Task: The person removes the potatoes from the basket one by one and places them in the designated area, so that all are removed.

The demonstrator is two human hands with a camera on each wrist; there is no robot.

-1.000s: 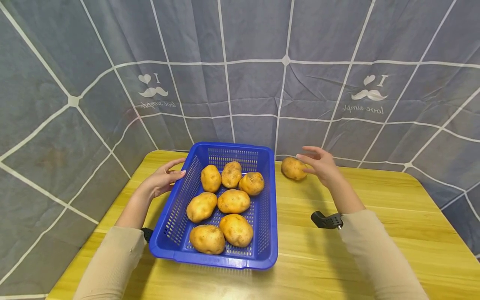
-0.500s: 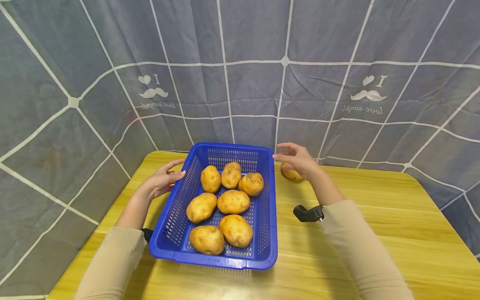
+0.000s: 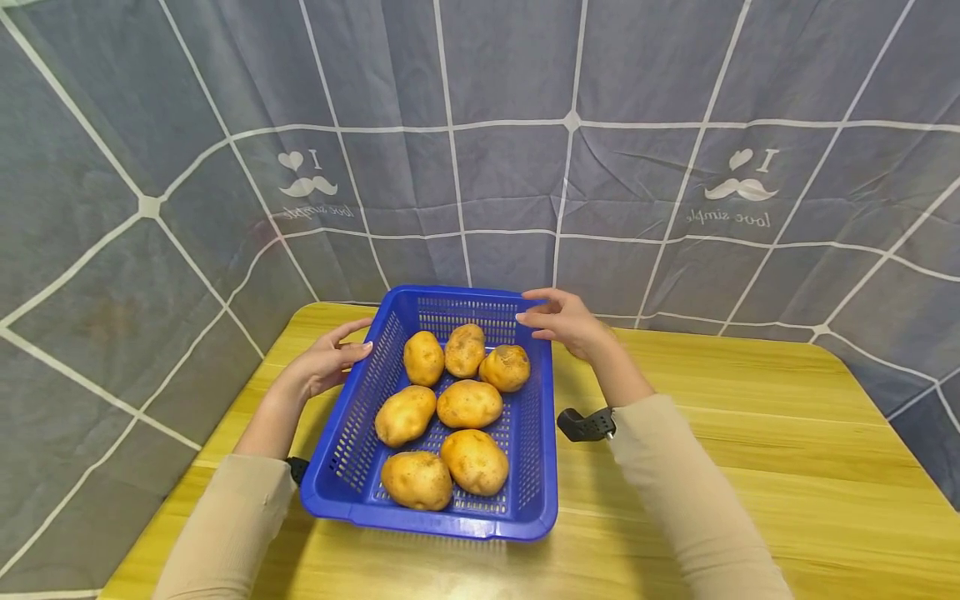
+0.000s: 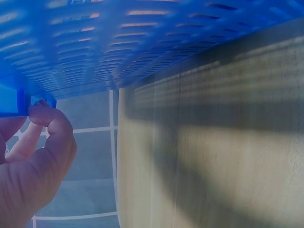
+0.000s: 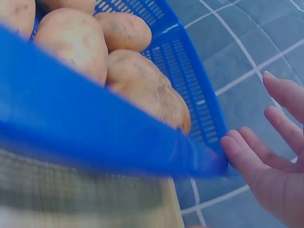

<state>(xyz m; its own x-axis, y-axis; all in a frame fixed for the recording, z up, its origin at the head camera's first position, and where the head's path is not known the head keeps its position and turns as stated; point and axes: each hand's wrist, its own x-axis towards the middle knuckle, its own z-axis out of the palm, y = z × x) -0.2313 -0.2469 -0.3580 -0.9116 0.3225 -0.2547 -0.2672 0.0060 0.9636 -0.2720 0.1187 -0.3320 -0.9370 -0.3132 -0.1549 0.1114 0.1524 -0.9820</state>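
A blue plastic basket (image 3: pixel 542 500) with slotted walls holds several potatoes (image 3: pixel 469 404). My left hand (image 3: pixel 322 362) grips its left rim, the thumb over the edge; in the left wrist view the fingers of the left hand (image 4: pixel 40 164) curl at the rim below the slotted wall. At the far right corner of the basket is my right hand (image 3: pixel 566 323), with fingers spread and nothing held. In the right wrist view the thumb of the right hand (image 5: pixel 270 175) lies right at the basket's corner, the other fingers apart in the air.
The basket stands on a yellow wood-grain table (image 3: pixel 750 433). Close behind the table hangs a grey curtain (image 3: pixel 510 183) with white lines, which also runs along the left side. A black wrist mount (image 3: pixel 587 425) juts from the right sleeve over the table.
My right hand has moved left from the loose potato on the table to the basket's far right corner. That potato's spot is now covered by the hand. The left hand has stayed put.
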